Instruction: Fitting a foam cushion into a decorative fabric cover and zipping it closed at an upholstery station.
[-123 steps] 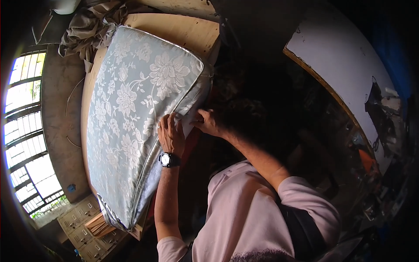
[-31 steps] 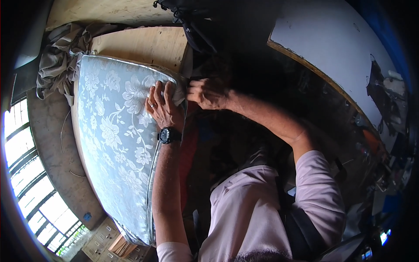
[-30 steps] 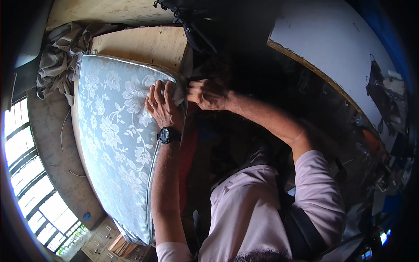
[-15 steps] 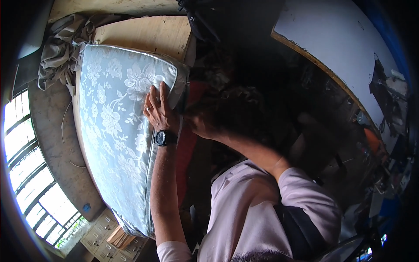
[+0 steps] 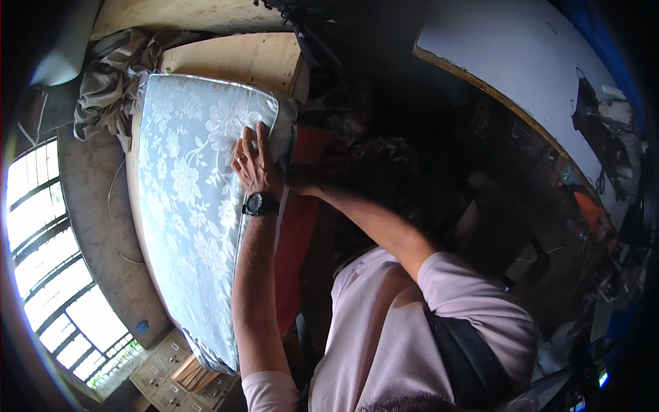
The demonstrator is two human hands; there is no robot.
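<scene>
A thick pale-blue cushion or mattress with a shiny white floral pattern and piped edges lies on a wooden board. My left hand, with a ring and a black watch on its wrist, rests on the cushion's top near its right edge, its fingers stretched toward the far right corner. Nothing is held in it. Beside the cushion's right side, in deep shadow, is my right hand. Its fingers are hidden in the dark, so their grip does not show.
Red cloth hangs below the cushion's right side. Crumpled grey-beige cloth lies at the far left. A barred window and small metal drawers stand left. A white-topped table with a brown edge stands at the right.
My right hand has moved slightly left and up, closer against the cushion's side. My left hand keeps its place on the cushion. The whole view has shifted a little.
</scene>
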